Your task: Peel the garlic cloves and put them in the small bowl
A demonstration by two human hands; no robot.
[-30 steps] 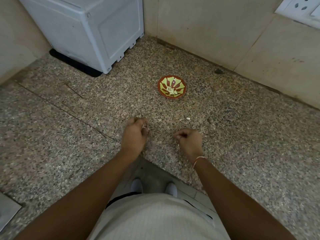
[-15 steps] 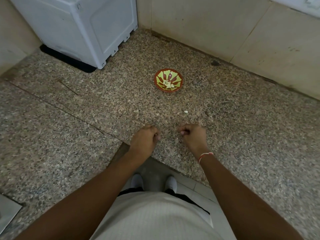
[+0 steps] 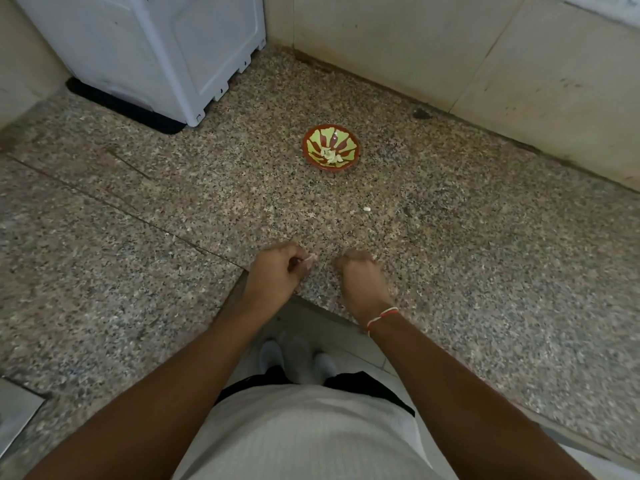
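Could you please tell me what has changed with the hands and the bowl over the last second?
The left hand still pinches a small pale piece, likely garlic clove, at its fingertips. The right hand stays curled beside it; both have kept working near the counter edge. The small bowl with peeled cloves inside and the loose white bit on the counter have not moved.

white appliance point(image 3: 156, 46) on black mat point(image 3: 124, 109), speckled granite counter point(image 3: 485, 254) — beige tiled wall point(image 3: 433, 46)

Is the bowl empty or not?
Not empty. The bowl sits upright on the counter with a few pale peeled cloves inside.
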